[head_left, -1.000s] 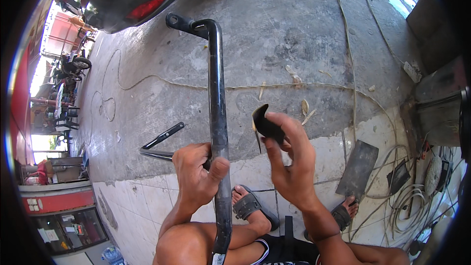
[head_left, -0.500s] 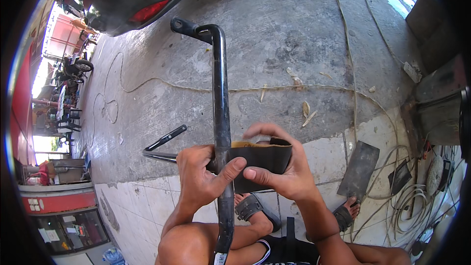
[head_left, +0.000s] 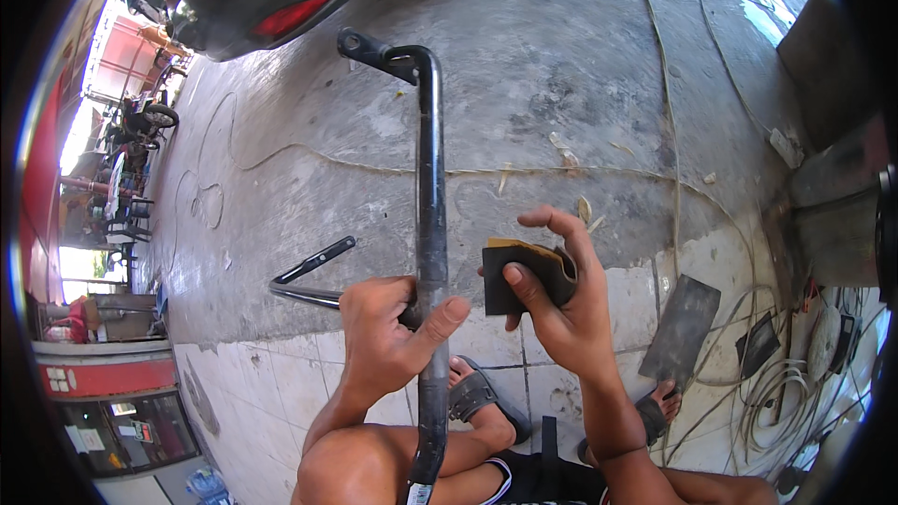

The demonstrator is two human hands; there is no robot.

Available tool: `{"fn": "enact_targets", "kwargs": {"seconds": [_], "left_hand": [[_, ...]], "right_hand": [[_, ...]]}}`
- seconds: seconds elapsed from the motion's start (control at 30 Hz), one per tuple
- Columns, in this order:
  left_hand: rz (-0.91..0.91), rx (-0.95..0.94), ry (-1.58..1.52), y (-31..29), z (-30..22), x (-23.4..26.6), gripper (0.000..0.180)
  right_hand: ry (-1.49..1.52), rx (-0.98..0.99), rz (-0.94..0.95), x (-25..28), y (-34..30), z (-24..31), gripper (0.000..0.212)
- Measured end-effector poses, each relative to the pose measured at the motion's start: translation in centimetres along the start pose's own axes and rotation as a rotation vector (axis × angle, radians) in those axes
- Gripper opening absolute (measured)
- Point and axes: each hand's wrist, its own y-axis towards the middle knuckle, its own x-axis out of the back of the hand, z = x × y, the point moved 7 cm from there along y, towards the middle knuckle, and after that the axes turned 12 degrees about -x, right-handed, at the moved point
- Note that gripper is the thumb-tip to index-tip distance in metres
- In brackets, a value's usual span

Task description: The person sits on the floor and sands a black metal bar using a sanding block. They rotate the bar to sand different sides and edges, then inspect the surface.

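My left hand (head_left: 391,329) wraps round the lower middle of a black bent metal tube (head_left: 430,168), its thumb lying across the front. The tube stands nearly upright before me, with a flat drilled bracket at its far end and a pale label near its close end. Its surface looks dull and scuffed around my grip. To the right of the tube, my right hand (head_left: 571,313) pinches a folded piece of sandpaper (head_left: 510,285), dark outside with a tan backing showing at the top edge. The sandpaper is apart from the tube.
A second bent black tube (head_left: 313,264) lies on the concrete at left. A dark flat sheet (head_left: 681,327) rests on the white tiles near my right foot, beside coiled hose (head_left: 772,407). A cord (head_left: 374,166) crosses the floor. A dark car (head_left: 271,0) stands at the far left.
My right hand has drawn away from the tube to the right, folding the sandpaper smaller. My left hand still grips the tube, which has shifted slightly right.
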Motion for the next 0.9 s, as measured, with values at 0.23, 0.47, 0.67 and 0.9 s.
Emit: {"fn": "enact_targets", "kwargs": {"seconds": [0.23, 0.47, 0.67, 0.9], "left_hand": [[-0.2, -0.151, 0.04, -0.7, 0.3, 0.4, 0.078], [-0.19, -0.163, 0.027, -0.9, 0.8, 0.5, 0.075], [-0.228, -0.075, -0.032, -1.1, 2.0, 0.9, 0.067], [-0.315, -0.08, 0.055, -1.3, 1.6, 2.1, 0.068]], "right_hand": [[-0.594, 0.75, -0.11, -2.7, -1.1, 4.4, 0.036], [-0.959, 0.682, -0.06, -6.0, -3.9, 4.3, 0.057], [-1.13, 0.741, 0.05, -7.8, -2.0, 6.8, 0.056], [-1.096, 0.776, 0.028, -8.1, -2.3, 7.0, 0.054]]}}
